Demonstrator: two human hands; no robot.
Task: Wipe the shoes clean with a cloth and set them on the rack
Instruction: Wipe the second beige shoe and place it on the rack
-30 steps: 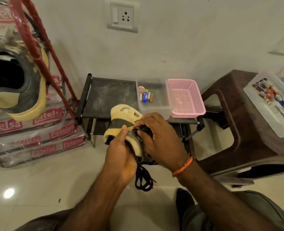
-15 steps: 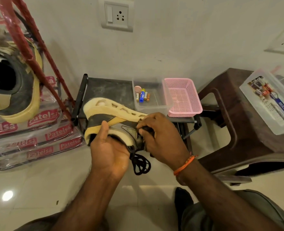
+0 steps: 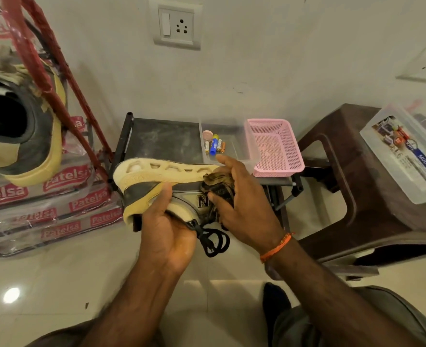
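While left hand [image 3: 167,229] grips shoe [image 3: 157,181], right hand [image 3: 242,209] presses cloth [image 3: 217,184].

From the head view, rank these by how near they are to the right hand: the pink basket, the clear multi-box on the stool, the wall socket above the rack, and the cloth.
1. Cloth: gripped in the right hand, against the shoe.
2. Pink basket: just beyond the hand, on the rack's right end.
3. Wall socket: high on the wall, and multi-box: far right on the stool. These two are too close to call.

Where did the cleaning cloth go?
The cloth is bunched in the right hand, pressed against the side of the shoe that the left hand holds.
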